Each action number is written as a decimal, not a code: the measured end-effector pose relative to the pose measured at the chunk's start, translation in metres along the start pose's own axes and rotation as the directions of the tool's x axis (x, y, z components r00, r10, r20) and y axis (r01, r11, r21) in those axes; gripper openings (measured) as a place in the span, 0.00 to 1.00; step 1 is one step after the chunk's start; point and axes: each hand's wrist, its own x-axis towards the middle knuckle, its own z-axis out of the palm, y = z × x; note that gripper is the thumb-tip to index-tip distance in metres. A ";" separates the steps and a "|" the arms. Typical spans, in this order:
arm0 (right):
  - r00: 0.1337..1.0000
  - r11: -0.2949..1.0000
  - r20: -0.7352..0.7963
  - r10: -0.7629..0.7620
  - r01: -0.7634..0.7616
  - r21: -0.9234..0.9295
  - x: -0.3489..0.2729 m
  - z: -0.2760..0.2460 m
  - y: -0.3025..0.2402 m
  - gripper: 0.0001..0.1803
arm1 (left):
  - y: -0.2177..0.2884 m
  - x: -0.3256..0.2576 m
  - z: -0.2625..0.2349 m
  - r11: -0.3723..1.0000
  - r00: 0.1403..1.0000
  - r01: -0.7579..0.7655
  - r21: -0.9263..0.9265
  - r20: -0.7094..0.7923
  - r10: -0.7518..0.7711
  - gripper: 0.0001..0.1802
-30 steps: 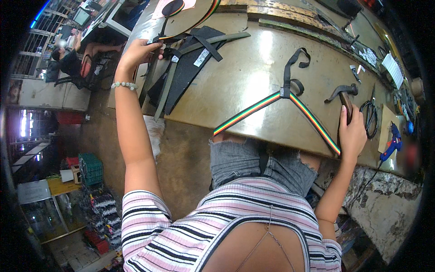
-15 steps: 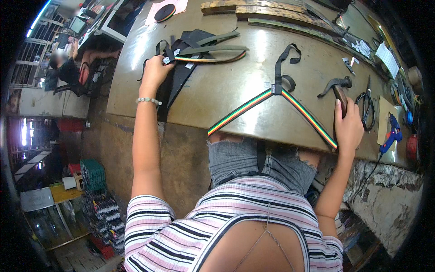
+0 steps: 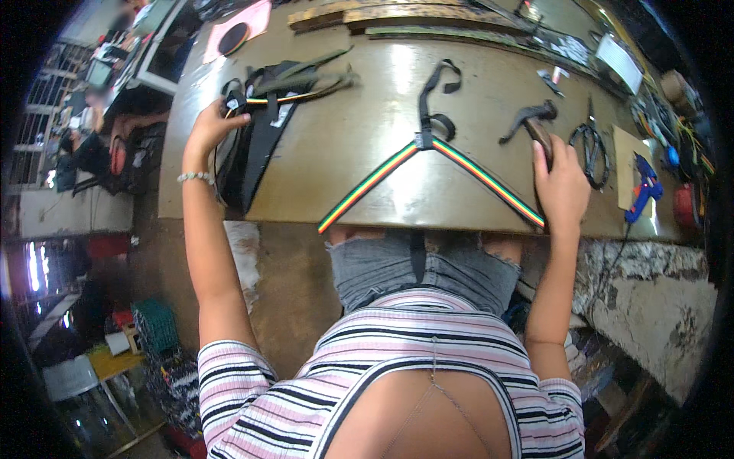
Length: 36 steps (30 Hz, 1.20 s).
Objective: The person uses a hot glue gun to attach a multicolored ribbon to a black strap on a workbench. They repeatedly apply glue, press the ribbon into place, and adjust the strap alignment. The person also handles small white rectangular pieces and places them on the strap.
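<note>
At the left of the table, my left hand (image 3: 210, 131) rests at the edge of a pile of black and olive straps (image 3: 256, 149), its thumb spread away from the fingers. The fingertips are partly hidden against the straps. My right hand (image 3: 564, 182) is closed around the wooden handle of a claw hammer (image 3: 542, 141), whose dark metal head lies on the table, pointing away from me. Between my hands lies a striped strap (image 3: 372, 183) in green, yellow, red and black, spread in an upside-down V. A black webbing strap (image 3: 425, 99) runs from its peak.
Scissors (image 3: 592, 149) and a blue glue gun (image 3: 647, 187) lie right of the hammer. Wooden boards (image 3: 413, 17) line the table's far side. A dark striped roll (image 3: 233, 38) sits on pink paper at the far left. Other people sit beyond, at upper left.
My left thumb has opened away from the straps it was closed on. The whole view has shifted, moving the table slightly left and up. My right hand still grips the hammer.
</note>
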 end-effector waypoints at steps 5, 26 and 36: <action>0.989 0.997 0.131 0.064 -0.070 0.045 0.006 -0.006 0.000 0.22 | 0.124 -0.059 0.050 0.838 0.797 -0.537 -0.094 -0.381 0.468 0.26; 0.795 -0.151 0.492 -0.355 -0.568 0.809 -0.005 0.008 -0.121 0.12 | 0.245 -0.159 0.157 0.621 0.983 -0.183 -0.762 -0.138 0.119 0.11; 0.519 0.095 0.595 -0.614 -0.700 0.708 0.017 0.005 -0.070 0.12 | 0.237 -0.151 0.105 0.802 0.829 -0.556 -0.218 -0.220 0.515 0.13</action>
